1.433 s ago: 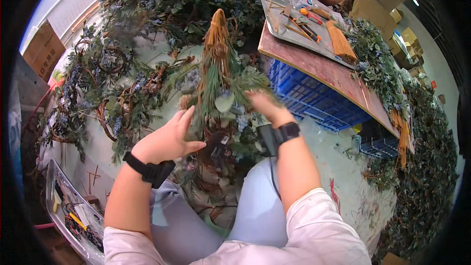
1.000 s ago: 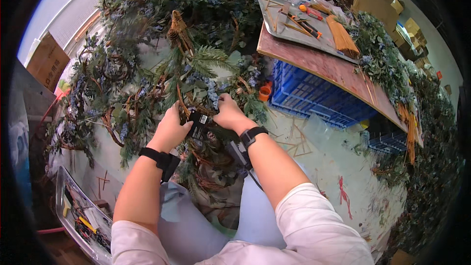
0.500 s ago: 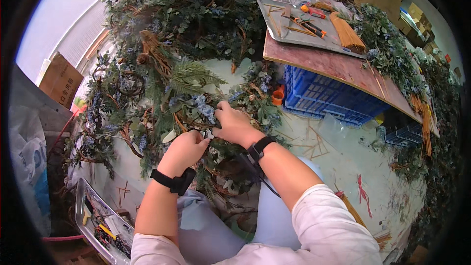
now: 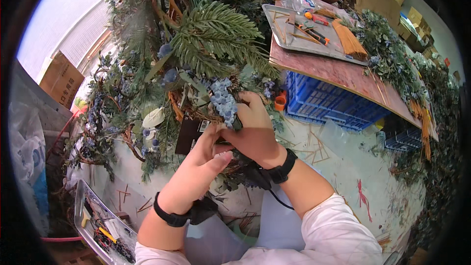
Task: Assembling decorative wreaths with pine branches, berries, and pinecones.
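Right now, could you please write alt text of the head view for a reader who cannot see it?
Both hands meet on an artificial wreath of pine fronds: the right hand holds a cluster of pale blue berries, and the left hand touches it from below. Behind stand a blue crate and a wooden board carrying a metal tray of tools.

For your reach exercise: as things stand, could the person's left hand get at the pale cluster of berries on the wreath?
Probably yes: the left hand lies just below the berry cluster, nothing between, though the right hand crowds its right side.
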`<control>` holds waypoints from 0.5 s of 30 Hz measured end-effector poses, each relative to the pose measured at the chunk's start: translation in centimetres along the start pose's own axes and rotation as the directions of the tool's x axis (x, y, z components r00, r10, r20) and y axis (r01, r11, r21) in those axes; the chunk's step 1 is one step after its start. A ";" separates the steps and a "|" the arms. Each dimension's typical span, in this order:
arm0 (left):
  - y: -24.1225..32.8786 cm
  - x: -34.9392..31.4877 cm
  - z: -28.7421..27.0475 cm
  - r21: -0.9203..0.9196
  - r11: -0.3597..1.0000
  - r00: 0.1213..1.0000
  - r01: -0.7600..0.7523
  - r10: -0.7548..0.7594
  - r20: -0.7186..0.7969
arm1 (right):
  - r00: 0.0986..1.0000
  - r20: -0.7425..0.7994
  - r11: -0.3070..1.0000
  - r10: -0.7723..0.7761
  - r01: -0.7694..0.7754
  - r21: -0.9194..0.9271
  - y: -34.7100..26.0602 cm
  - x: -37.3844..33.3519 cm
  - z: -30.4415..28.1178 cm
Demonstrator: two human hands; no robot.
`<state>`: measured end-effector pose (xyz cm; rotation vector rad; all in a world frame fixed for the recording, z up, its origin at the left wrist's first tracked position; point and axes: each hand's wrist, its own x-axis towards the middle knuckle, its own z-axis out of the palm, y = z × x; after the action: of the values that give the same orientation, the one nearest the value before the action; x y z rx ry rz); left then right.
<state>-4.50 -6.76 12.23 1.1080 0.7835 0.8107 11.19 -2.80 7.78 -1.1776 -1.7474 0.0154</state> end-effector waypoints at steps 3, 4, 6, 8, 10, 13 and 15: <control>-0.7 0.0 0.2 -0.035 0.998 0.996 -0.045 0.043 -0.081 | 0.999 0.001 0.998 -0.041 0.041 -0.048 -0.5 -0.4 0.1; -0.4 0.0 0.5 -0.151 0.989 0.990 -0.002 -0.020 -0.143 | 0.999 0.006 0.998 -0.043 0.043 -0.045 -0.7 -0.5 0.2; -0.5 0.1 0.3 -0.269 0.963 0.975 0.032 -0.089 -0.203 | 0.998 0.048 0.997 -0.045 0.048 -0.066 -1.1 -0.6 0.4; -1.2 0.6 -0.4 -0.494 0.869 0.970 0.021 -0.138 -0.202 | 0.994 0.106 0.998 -0.038 0.043 -0.044 -1.2 -0.7 0.6; -0.9 0.7 -1.0 -0.519 0.855 0.968 0.011 -0.140 -0.209 | 0.986 0.163 0.999 -0.032 0.036 -0.025 -1.3 -0.6 0.8; -1.6 1.4 -3.8 -0.549 0.836 0.953 0.004 -0.169 -0.251 | 0.975 0.216 0.996 -0.060 0.043 0.079 -1.7 -0.1 0.6; -1.1 1.3 -4.8 -0.579 0.815 0.937 -0.041 -0.170 -0.305 | 0.964 0.254 0.957 -0.077 0.000 0.289 -1.6 0.4 -0.1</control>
<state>-7.79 -3.79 9.82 0.3875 0.7817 1.1111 10.14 -3.39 8.90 -0.9594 -1.9218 0.4064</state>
